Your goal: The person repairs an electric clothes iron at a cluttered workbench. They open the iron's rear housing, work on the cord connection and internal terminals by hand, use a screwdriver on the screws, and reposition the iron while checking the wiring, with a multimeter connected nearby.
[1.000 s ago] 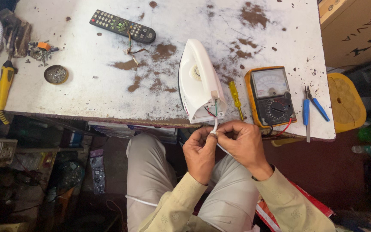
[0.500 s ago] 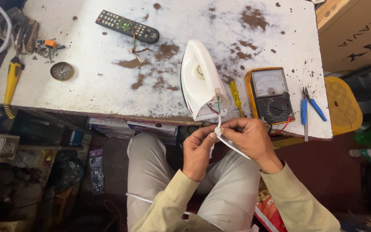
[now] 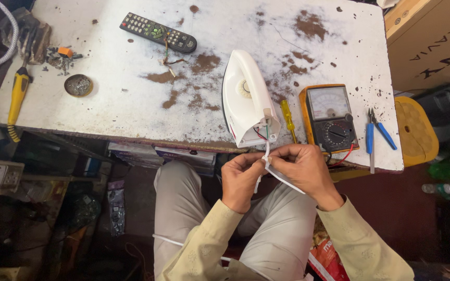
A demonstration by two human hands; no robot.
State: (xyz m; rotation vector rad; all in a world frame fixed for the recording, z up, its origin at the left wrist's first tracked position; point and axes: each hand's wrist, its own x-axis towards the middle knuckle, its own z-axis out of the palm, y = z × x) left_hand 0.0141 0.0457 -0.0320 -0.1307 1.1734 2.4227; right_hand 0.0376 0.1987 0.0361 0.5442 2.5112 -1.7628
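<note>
We are pinching the white cord [image 3: 267,162] in both grips, left hand [image 3: 241,179] and right hand [image 3: 304,169] now drawn nearer together, just below the white iron [image 3: 247,99] standing at the table [image 3: 131,104] edge.

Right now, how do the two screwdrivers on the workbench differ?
The big screwdriver at the left edge has a thick yellow-and-black handle; the small screwdriver has a slim, all-yellow one. The big one lies far from both hands, while the small one lies between the white iron and the multimeter. Both lie flat on the table.
</note>
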